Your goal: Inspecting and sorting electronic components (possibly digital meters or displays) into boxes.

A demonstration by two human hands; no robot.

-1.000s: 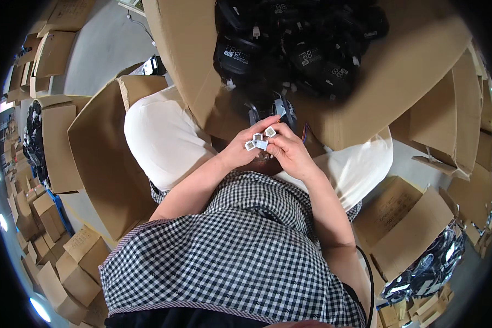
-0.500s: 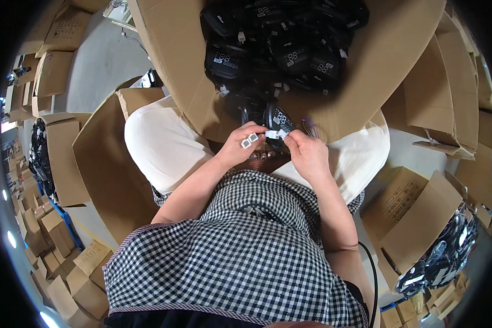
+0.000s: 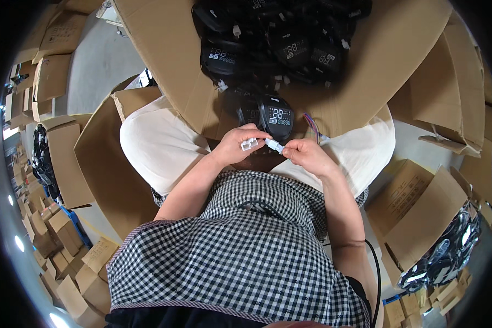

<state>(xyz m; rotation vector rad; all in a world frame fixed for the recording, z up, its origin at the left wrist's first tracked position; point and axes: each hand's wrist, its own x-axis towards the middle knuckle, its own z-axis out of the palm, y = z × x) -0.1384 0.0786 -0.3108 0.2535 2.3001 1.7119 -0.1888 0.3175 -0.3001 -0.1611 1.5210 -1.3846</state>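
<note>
My left hand (image 3: pixel 236 146) is closed on white plastic connectors (image 3: pixel 249 144), whose square open ends show below its fingers. My right hand (image 3: pixel 311 157) pinches a white plug (image 3: pixel 280 148). Its tip meets another white connector (image 3: pixel 271 143) at my left fingertips; I cannot tell how far the two are joined. Just beyond my hands lies a black display unit (image 3: pixel 279 117) with white digits on its face, beside a second, darker one (image 3: pixel 250 112). A bundle of coloured wires (image 3: pixel 313 127) runs down toward my right hand.
A large open cardboard box (image 3: pixel 164 54) tilts toward me, with a heap of black display units (image 3: pixel 290 49) inside. Another open carton (image 3: pixel 112 158) stands at my left. On the right, a carton (image 3: pixel 421 218) stands beside bagged black parts (image 3: pixel 445 249).
My right hand has dropped slightly, and the plug now slants down to the right. The near display unit shows more fully, its digits brighter. The coloured wires have shifted a little right.
</note>
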